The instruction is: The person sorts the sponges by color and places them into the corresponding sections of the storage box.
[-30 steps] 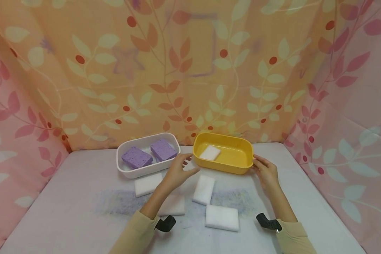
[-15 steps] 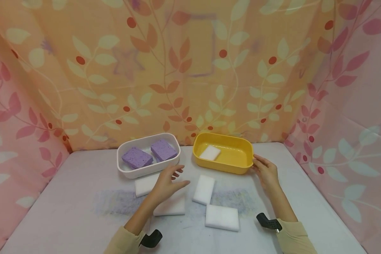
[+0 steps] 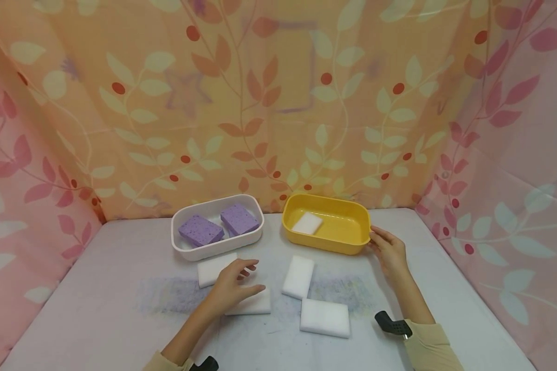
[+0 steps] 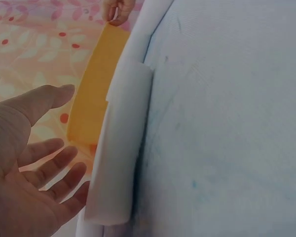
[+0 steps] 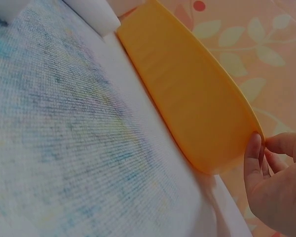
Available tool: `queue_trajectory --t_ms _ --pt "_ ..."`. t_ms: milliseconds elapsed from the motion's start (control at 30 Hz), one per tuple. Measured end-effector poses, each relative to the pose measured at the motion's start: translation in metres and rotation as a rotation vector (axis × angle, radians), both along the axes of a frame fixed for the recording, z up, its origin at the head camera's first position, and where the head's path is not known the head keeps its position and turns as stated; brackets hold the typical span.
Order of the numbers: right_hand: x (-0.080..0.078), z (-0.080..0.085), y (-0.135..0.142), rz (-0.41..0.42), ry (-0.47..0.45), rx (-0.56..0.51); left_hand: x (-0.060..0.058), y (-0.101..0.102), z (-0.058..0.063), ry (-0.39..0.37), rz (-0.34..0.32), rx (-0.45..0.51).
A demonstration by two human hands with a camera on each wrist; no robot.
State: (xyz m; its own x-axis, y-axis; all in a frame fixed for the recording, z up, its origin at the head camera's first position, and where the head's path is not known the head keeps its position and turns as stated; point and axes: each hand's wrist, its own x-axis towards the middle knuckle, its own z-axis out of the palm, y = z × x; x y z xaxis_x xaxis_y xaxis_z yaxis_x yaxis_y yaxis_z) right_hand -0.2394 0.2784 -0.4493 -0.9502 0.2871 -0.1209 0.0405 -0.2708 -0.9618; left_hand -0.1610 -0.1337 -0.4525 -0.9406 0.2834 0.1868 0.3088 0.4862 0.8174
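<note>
Head view: above, fwd/down over table; L/R wrist views: close-up, tilted, both catch yellow tray.

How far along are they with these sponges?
Seemingly done: purple sponges sit in the white tray, one white sponge in the yellow tray. In hand: the right hand pinches the yellow tray's end; the left hand holds nothing. Probably left: four white sponges on the table.

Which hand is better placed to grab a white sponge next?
Probably the left hand: it is open, empty and close to a white sponge, while the right hand holds the yellow tray.
</note>
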Motion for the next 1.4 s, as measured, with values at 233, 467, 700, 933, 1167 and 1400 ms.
queue_trajectory --t_ms 233,467,700,933,1167,1400 --pt "-0.001 -0.001 0.001 0.007 0.005 -0.021 0.003 -0.01 -0.01 0.028 -0.015 -0.052" --pt "-0.002 -0.001 0.001 0.009 0.001 -0.019 0.006 -0.02 -0.019 0.06 -0.08 -0.096" --pt "-0.001 -0.002 0.001 0.01 0.013 -0.035 0.009 -0.026 -0.022 0.04 -0.112 -0.125" --pt "0.001 0.0 0.003 0.003 0.011 -0.052 0.011 -0.027 -0.02 0.042 -0.143 -0.157" --pt "0.001 0.0 0.004 0.013 0.008 -0.04 0.012 -0.027 -0.017 0.035 -0.16 -0.173" --pt "-0.001 -0.001 0.003 0.003 0.001 -0.054 0.011 -0.026 -0.018 0.027 -0.156 -0.178"
